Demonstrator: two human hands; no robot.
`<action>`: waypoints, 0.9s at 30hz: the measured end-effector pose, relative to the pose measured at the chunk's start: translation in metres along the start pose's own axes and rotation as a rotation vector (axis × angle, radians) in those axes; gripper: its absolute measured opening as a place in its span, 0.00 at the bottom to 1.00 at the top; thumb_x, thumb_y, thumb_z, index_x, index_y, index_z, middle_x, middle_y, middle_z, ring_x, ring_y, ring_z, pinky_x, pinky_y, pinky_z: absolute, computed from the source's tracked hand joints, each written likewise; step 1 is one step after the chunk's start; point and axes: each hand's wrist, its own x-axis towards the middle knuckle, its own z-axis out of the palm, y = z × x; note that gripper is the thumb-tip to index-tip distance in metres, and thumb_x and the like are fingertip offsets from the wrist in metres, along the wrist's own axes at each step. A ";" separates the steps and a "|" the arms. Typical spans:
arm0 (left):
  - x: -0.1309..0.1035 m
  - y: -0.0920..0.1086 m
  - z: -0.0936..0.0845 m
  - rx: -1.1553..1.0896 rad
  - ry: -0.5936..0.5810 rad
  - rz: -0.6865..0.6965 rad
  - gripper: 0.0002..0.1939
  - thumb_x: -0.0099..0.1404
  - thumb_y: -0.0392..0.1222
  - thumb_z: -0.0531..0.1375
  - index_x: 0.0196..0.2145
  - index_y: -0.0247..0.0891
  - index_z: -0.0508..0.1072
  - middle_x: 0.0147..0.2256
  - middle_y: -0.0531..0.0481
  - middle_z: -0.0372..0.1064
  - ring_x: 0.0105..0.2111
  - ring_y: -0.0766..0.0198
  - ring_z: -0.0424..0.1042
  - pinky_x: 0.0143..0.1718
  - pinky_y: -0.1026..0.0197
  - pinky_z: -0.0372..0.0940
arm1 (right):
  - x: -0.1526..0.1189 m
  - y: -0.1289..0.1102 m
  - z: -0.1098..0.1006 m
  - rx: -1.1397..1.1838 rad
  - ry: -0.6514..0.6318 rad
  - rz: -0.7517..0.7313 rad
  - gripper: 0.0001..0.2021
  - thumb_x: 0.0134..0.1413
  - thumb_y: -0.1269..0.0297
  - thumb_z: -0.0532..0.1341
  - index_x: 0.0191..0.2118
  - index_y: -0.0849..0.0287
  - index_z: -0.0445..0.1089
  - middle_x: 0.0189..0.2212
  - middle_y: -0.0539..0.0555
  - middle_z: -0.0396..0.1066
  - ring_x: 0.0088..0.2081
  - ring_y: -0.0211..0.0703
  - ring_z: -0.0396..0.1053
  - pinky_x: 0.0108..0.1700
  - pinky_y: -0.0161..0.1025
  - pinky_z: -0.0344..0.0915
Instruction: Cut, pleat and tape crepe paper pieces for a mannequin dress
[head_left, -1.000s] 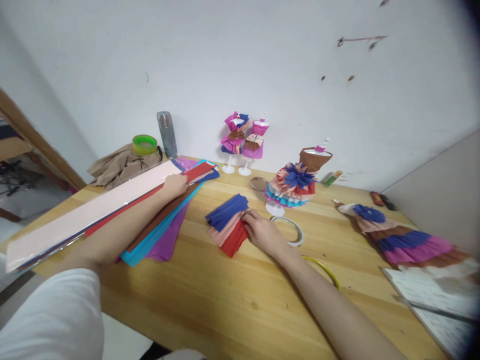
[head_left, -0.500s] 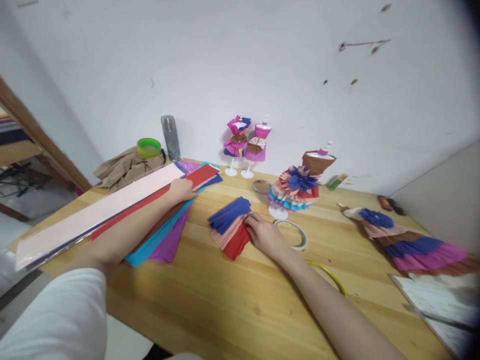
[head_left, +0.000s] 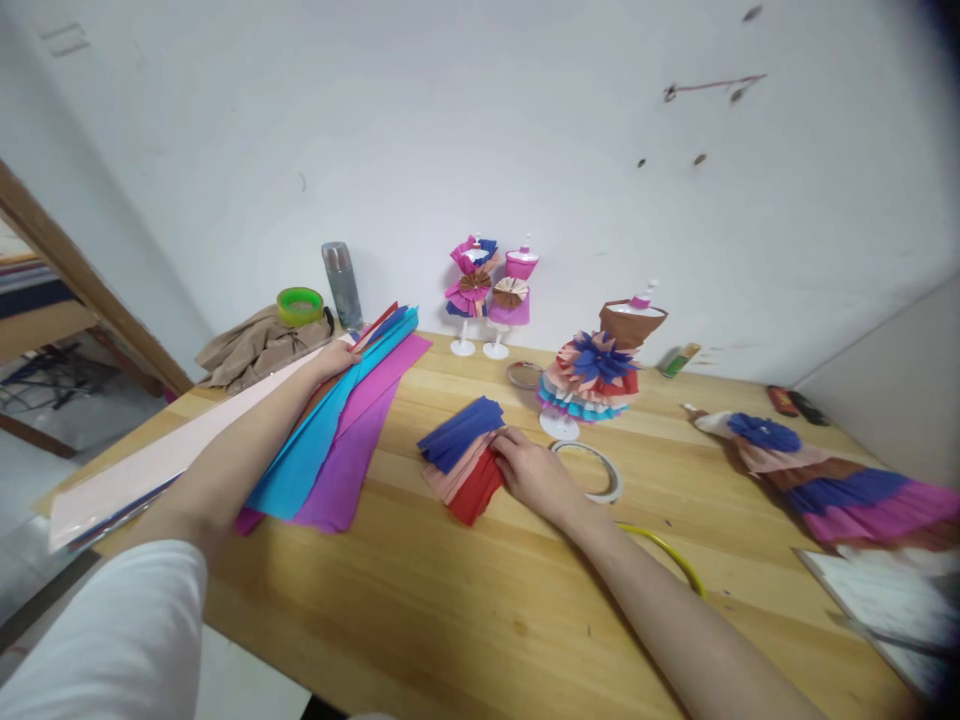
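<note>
My left hand (head_left: 339, 358) is closed round the upper edges of several coloured crepe paper sheets (head_left: 319, 450), turquoise, purple and red among them, which tilt and fan across the table's left side. Under that forearm lies a long pale pink sheet in clear wrap (head_left: 142, 460). My right hand (head_left: 529, 470) pinches the right edge of a small pleated crepe paper piece (head_left: 461, 455) with blue, peach and red bands, lying on the table. Its fingertips are partly hidden. Just behind the wrist is a white tape roll (head_left: 616, 485).
Behind stand two small dressed mannequins (head_left: 474, 290) and a larger mannequin in a ruffled dress (head_left: 626, 325). A flask (head_left: 343, 285), green tape (head_left: 300, 305) and brown cloth (head_left: 259, 355) sit back left. To the right lie a layered paper dress (head_left: 825, 490), a glue stick (head_left: 681, 360) and a yellow ring (head_left: 667, 552).
My left hand has moved slightly left and up, gathering and tilting the sheets, so more turquoise and purple shows. My right hand stays on the pleated piece.
</note>
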 end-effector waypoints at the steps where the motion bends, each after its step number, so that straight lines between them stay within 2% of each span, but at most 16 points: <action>1: 0.000 -0.001 -0.001 0.019 -0.009 0.001 0.18 0.59 0.46 0.58 0.43 0.34 0.77 0.35 0.45 0.79 0.32 0.58 0.77 0.34 0.63 0.70 | 0.000 0.000 -0.001 0.001 0.000 0.003 0.14 0.62 0.73 0.51 0.48 0.60 0.70 0.50 0.61 0.70 0.44 0.45 0.73 0.44 0.38 0.67; 3: 0.000 -0.001 -0.002 0.066 -0.012 0.009 0.19 0.59 0.48 0.57 0.43 0.34 0.77 0.35 0.45 0.79 0.33 0.57 0.77 0.35 0.62 0.69 | 0.000 -0.002 -0.002 0.008 0.000 0.009 0.14 0.61 0.73 0.51 0.48 0.60 0.70 0.50 0.60 0.69 0.44 0.46 0.73 0.44 0.38 0.67; 5: -0.003 0.002 0.000 0.140 -0.020 0.034 0.20 0.58 0.52 0.58 0.39 0.35 0.78 0.34 0.44 0.78 0.36 0.52 0.77 0.37 0.59 0.69 | 0.000 -0.002 -0.004 0.021 0.000 0.013 0.13 0.61 0.73 0.52 0.47 0.60 0.70 0.51 0.60 0.69 0.45 0.45 0.73 0.44 0.37 0.67; 8: -0.012 0.015 0.011 0.246 -0.046 0.126 0.22 0.54 0.58 0.60 0.33 0.36 0.79 0.35 0.42 0.78 0.42 0.46 0.75 0.43 0.56 0.67 | 0.000 -0.001 -0.006 0.049 0.011 0.004 0.13 0.60 0.74 0.53 0.46 0.60 0.71 0.50 0.60 0.69 0.45 0.44 0.72 0.46 0.37 0.66; 11: -0.033 0.037 0.033 0.281 -0.057 0.271 0.23 0.58 0.56 0.58 0.41 0.35 0.77 0.45 0.39 0.75 0.50 0.46 0.71 0.51 0.54 0.62 | 0.000 0.001 -0.008 0.083 0.013 -0.014 0.13 0.58 0.76 0.54 0.45 0.61 0.71 0.49 0.61 0.70 0.47 0.44 0.71 0.48 0.37 0.65; 14: -0.064 0.066 0.063 0.257 -0.093 0.416 0.22 0.62 0.50 0.56 0.49 0.36 0.74 0.53 0.42 0.71 0.55 0.52 0.67 0.56 0.59 0.58 | 0.000 0.003 -0.013 0.106 -0.010 -0.034 0.12 0.56 0.77 0.55 0.43 0.62 0.71 0.48 0.61 0.70 0.47 0.45 0.70 0.48 0.38 0.64; 17: -0.095 0.091 0.090 0.229 -0.174 0.476 0.23 0.60 0.57 0.57 0.44 0.36 0.76 0.46 0.41 0.75 0.49 0.49 0.71 0.51 0.57 0.63 | 0.000 0.004 -0.020 0.112 -0.026 -0.041 0.11 0.55 0.77 0.55 0.41 0.62 0.72 0.45 0.60 0.71 0.44 0.44 0.70 0.47 0.38 0.64; 20: -0.112 0.103 0.105 0.177 -0.189 0.474 0.19 0.56 0.51 0.62 0.41 0.36 0.75 0.43 0.39 0.75 0.47 0.45 0.72 0.47 0.54 0.65 | -0.001 0.006 -0.024 0.114 -0.013 -0.035 0.11 0.54 0.78 0.55 0.39 0.62 0.72 0.42 0.59 0.73 0.42 0.43 0.70 0.46 0.37 0.64; 23: -0.110 0.103 0.107 0.094 -0.165 0.428 0.17 0.57 0.41 0.59 0.44 0.34 0.74 0.45 0.37 0.74 0.49 0.44 0.70 0.48 0.51 0.65 | -0.001 0.010 -0.023 0.107 0.000 -0.044 0.12 0.54 0.78 0.54 0.41 0.62 0.73 0.41 0.59 0.73 0.42 0.44 0.70 0.45 0.37 0.63; 25: -0.104 0.099 0.106 0.003 -0.188 0.399 0.16 0.58 0.37 0.56 0.44 0.36 0.74 0.45 0.41 0.75 0.48 0.49 0.72 0.47 0.53 0.66 | 0.000 0.012 -0.021 0.100 -0.001 -0.049 0.13 0.54 0.78 0.54 0.41 0.62 0.73 0.41 0.59 0.73 0.41 0.44 0.71 0.44 0.37 0.63; 27: -0.099 0.094 0.105 -0.107 -0.244 0.360 0.17 0.59 0.35 0.54 0.45 0.36 0.74 0.42 0.45 0.76 0.43 0.55 0.74 0.42 0.57 0.68 | 0.000 0.013 -0.020 0.098 0.004 -0.040 0.13 0.54 0.78 0.54 0.40 0.63 0.73 0.40 0.59 0.74 0.41 0.44 0.71 0.44 0.37 0.63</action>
